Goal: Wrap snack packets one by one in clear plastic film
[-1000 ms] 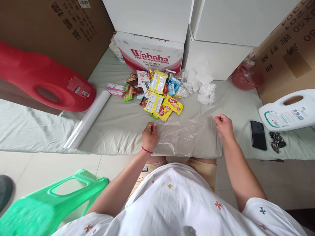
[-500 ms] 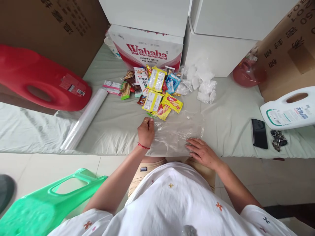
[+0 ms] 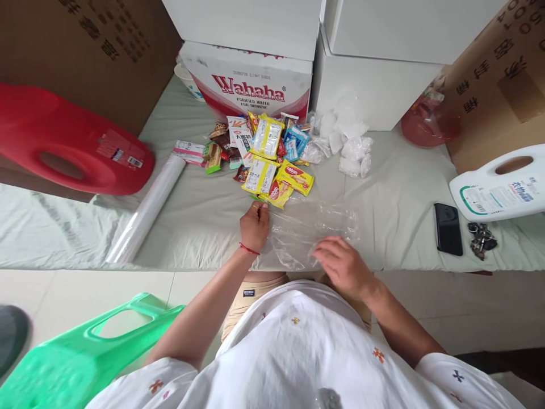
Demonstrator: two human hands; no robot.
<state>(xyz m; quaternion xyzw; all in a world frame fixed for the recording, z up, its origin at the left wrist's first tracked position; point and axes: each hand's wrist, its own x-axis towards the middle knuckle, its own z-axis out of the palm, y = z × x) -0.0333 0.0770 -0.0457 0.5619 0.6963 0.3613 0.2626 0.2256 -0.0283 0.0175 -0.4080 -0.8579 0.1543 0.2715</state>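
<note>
A sheet of clear plastic film (image 3: 315, 230) lies crumpled on the grey-covered table in front of me. My left hand (image 3: 254, 227), with a red string at the wrist, pinches the film's far left corner, close to the snack pile. My right hand (image 3: 343, 267) hovers over the film's near edge, its fingers curled and touching the film. A pile of small snack packets (image 3: 266, 156), yellow, blue and brown, lies just beyond the film.
A roll of clear film (image 3: 147, 210) lies at the left beside a red jug (image 3: 63, 145). A Wahaha carton (image 3: 249, 85) and white boxes stand behind. White bags (image 3: 351, 145), a phone (image 3: 448, 228), keys (image 3: 481, 240) and a white jug (image 3: 500, 184) sit right. A green stool (image 3: 85, 352) is lower left.
My right hand left the film's far right corner, came down to its near edge and now lifts slightly there. The film has bunched up. My left hand kept its pinch.
</note>
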